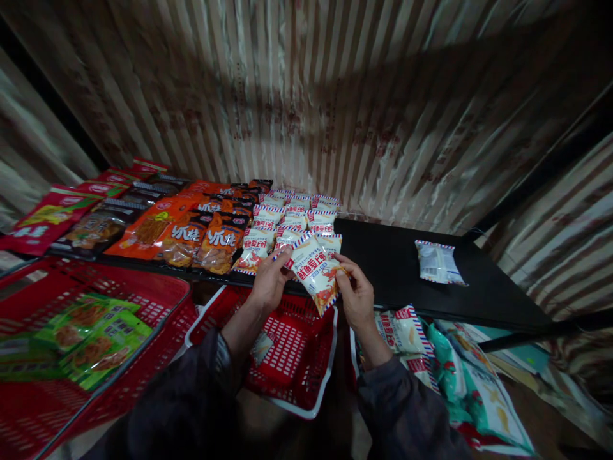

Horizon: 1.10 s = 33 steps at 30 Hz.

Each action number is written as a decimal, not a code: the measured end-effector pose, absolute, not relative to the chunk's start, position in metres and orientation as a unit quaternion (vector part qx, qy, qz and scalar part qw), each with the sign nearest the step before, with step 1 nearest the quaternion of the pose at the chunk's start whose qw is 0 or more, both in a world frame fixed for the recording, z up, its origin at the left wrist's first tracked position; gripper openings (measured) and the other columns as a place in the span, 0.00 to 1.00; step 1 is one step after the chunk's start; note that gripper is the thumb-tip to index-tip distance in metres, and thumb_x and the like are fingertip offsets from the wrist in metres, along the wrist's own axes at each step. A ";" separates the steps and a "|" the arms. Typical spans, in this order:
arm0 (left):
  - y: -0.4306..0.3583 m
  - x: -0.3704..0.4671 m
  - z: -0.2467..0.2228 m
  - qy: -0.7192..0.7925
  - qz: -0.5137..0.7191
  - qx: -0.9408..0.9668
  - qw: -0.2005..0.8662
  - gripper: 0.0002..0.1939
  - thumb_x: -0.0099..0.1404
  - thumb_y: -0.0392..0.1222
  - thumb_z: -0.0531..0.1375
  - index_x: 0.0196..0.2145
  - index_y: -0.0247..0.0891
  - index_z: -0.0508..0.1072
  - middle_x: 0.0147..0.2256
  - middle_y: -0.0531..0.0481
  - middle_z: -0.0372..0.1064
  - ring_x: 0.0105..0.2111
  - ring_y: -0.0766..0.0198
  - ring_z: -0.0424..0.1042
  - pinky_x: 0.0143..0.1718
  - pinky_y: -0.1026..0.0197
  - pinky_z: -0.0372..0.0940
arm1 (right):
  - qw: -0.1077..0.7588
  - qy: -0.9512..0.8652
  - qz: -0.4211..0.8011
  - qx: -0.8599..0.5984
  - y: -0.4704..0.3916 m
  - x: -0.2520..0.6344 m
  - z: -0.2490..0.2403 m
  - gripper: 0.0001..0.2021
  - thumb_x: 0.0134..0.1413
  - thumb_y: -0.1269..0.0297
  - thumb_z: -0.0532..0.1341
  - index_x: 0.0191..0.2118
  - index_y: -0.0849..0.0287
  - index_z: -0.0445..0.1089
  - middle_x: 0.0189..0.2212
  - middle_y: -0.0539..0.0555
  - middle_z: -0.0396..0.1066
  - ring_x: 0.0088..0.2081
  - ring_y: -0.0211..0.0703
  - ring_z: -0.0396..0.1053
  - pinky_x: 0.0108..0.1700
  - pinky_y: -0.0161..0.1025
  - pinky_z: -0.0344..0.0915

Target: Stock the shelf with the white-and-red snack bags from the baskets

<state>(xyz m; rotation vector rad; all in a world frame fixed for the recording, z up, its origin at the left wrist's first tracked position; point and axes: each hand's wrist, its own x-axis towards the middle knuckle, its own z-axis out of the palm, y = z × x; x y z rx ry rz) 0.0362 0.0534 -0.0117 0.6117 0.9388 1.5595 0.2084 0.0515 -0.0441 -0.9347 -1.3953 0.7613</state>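
Hands: left hand [269, 281] pinches the upper-left edge of a small white plastic snack packet [313, 271] with red-and-blue striped ends; right hand [357, 297] pinches its right side, thumb on the front.
Held packet: tilted, lettered face showing, over the front edge of a long flat black shelf [383, 268].
Shelf middle: rows of matching white packets [265, 218] lying close together.
Shelf left of middle: glossy orange-and-black plastic bags [221, 239].
Shelf left end: dark brown plastic bags [98, 223] and shiny red plastic bags [52, 214].
Shelf right part: one lone white striped-end packet [439, 262], plainer side up.
Below shelf middle: red plastic basket with a white rim [330, 358], a small pale item [262, 348] inside.
Below shelf left: larger red plastic basket [170, 300] holding flat bright-green plastic bags [105, 345].
Below shelf right: more white striped packets [402, 329] beside teal-and-white plastic bags [495, 399].
Behind shelf: brown-and-cream striped sheeting [297, 96].
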 end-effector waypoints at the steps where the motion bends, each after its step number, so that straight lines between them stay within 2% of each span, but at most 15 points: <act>1: 0.057 0.038 -0.006 0.380 0.684 0.246 0.572 0.17 0.48 0.45 0.70 0.33 0.35 0.71 0.32 0.49 0.76 0.38 0.60 0.75 0.41 0.61 0.69 | 0.609 -0.599 0.323 -0.407 0.051 0.205 -0.045 0.10 0.58 0.57 0.59 0.38 0.57 0.72 0.50 0.59 0.73 0.50 0.49 0.70 0.51 0.46 0.65; 6: 0.072 0.054 0.008 0.292 0.708 0.250 0.593 0.17 0.53 0.48 0.69 0.35 0.34 0.73 0.36 0.46 0.77 0.48 0.56 0.73 0.53 0.55 0.64 | 0.622 -0.590 0.256 -0.447 0.053 0.197 -0.051 0.11 0.59 0.56 0.58 0.38 0.57 0.71 0.36 0.54 0.73 0.39 0.43 0.70 0.41 0.41 0.67; 10: 0.072 0.064 0.008 0.268 0.679 0.279 0.624 0.17 0.55 0.43 0.68 0.42 0.37 0.72 0.45 0.46 0.75 0.53 0.55 0.69 0.58 0.52 0.59 | 0.636 -0.589 0.195 -0.459 0.054 0.198 -0.051 0.09 0.59 0.57 0.59 0.35 0.57 0.70 0.36 0.54 0.70 0.39 0.43 0.69 0.42 0.41 0.66; 16: 0.071 0.065 0.004 0.276 0.643 0.316 0.641 0.26 0.53 0.42 0.69 0.48 0.39 0.67 0.45 0.48 0.75 0.50 0.54 0.71 0.56 0.50 0.62 | 0.635 -0.593 0.197 -0.455 0.055 0.198 -0.050 0.08 0.57 0.58 0.59 0.34 0.57 0.69 0.38 0.55 0.70 0.42 0.45 0.69 0.45 0.43 0.65; 21: 0.068 0.068 -0.001 0.298 0.633 0.333 0.632 0.27 0.51 0.43 0.70 0.48 0.39 0.66 0.45 0.47 0.75 0.48 0.53 0.73 0.52 0.50 0.66 | 0.616 -0.576 0.274 -0.462 0.052 0.204 -0.046 0.11 0.57 0.54 0.58 0.35 0.57 0.70 0.32 0.51 0.72 0.35 0.42 0.69 0.38 0.39 0.65; 27: 0.064 0.071 -0.009 0.301 0.573 0.408 0.644 0.26 0.52 0.44 0.70 0.47 0.38 0.68 0.44 0.45 0.75 0.44 0.53 0.74 0.46 0.52 0.68 | 0.640 -0.488 0.400 -0.438 0.065 0.218 -0.036 0.18 0.55 0.49 0.59 0.44 0.56 0.71 0.39 0.52 0.75 0.39 0.42 0.70 0.41 0.39 0.65; 33: 0.064 0.076 -0.016 0.298 0.514 0.476 0.648 0.26 0.53 0.44 0.69 0.48 0.38 0.68 0.46 0.45 0.74 0.45 0.53 0.73 0.46 0.54 0.68 | 0.642 -0.411 0.498 -0.413 0.074 0.227 -0.026 0.14 0.47 0.50 0.66 0.30 0.57 0.71 0.23 0.45 0.68 0.26 0.35 0.63 0.30 0.33 0.61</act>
